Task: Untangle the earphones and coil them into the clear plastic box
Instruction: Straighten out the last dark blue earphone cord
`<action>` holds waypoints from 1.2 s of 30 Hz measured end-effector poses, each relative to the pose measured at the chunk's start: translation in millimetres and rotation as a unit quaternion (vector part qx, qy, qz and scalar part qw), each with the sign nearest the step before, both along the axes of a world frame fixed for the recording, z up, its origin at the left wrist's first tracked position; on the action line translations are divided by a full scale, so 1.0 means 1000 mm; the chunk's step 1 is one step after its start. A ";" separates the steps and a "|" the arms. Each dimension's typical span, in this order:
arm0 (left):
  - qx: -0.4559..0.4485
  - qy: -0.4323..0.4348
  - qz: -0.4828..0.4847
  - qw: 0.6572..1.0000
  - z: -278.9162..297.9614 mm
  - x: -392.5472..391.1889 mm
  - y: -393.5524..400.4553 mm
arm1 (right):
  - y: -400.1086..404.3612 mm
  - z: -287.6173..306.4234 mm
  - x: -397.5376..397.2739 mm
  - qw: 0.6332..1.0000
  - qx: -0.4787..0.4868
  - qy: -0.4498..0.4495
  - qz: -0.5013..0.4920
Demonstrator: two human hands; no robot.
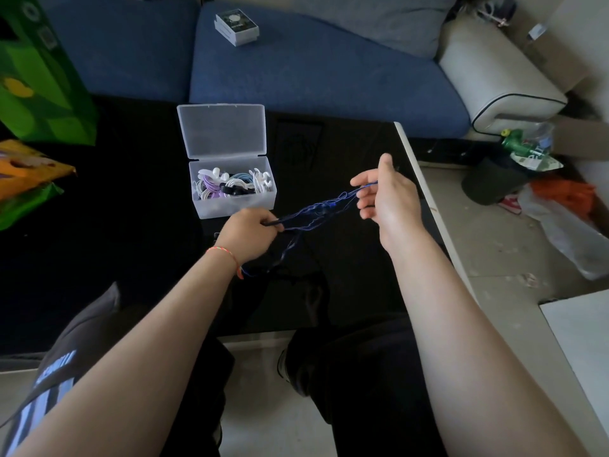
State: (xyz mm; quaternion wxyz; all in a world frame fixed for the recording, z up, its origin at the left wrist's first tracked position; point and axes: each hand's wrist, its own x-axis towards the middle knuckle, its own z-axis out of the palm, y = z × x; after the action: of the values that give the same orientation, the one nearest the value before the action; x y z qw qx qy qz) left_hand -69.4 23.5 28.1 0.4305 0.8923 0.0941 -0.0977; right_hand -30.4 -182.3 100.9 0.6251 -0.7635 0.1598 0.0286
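Above the black table (346, 258), between both hands:

- Blue earphones (316, 209): cord is hanging stretched in a knotted web from one hand to the other, with loose strands trailing down below the left wrist; held in the air, probably so the snarl is spreading and the crossings are showing.
- Left hand (250, 229): fingers are curling tight round one end of the cord, anchoring it low near the box.
- Right hand (385, 189): thumb and forefinger are pinching the far end, remaining fingers relaxing half open, pulling up and away to tension the tangle.
- Clear plastic box (234, 206): sitting on the table just beyond the left hand, lid (224, 130) standing open toward the sofa (313, 70); already holding coiled white, purple and pale blue earphones (230, 184), likely kept close for the next coil.
- Task status, judged: untangling is underway; coiling is not yet begun.
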 end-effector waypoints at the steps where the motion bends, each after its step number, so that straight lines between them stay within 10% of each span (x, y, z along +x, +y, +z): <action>1: 0.032 0.004 0.010 0.999 -0.001 0.000 0.000 | 0.001 0.000 0.000 1.000 0.017 0.006 -0.006; 8: 0.056 0.024 0.030 0.998 0.000 0.000 0.003 | 0.003 0.002 -0.004 0.999 -0.025 0.025 0.000; 17: -0.333 -0.008 -0.060 0.941 0.025 -0.012 -0.023 | 0.022 0.006 -0.014 0.986 0.065 0.061 0.142; 25: -0.366 0.019 0.018 0.930 0.029 -0.009 -0.019 | 0.019 0.005 -0.014 0.991 0.048 0.079 0.101; 30: -0.344 0.014 0.048 0.938 0.022 -0.003 -0.011 | 0.009 -0.004 -0.015 0.963 -0.240 0.053 0.107; 36: -0.378 0.007 0.010 0.926 0.026 -0.005 -0.011 | 0.018 0.008 -0.018 0.957 -0.171 -0.016 0.233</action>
State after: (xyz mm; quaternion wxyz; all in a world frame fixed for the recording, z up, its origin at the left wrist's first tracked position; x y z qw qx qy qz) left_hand -74.1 13.0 53.7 0.7360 0.6619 0.0625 -0.1275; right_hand -48.8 -163.9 109.2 0.4635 -0.8756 -0.0301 0.1329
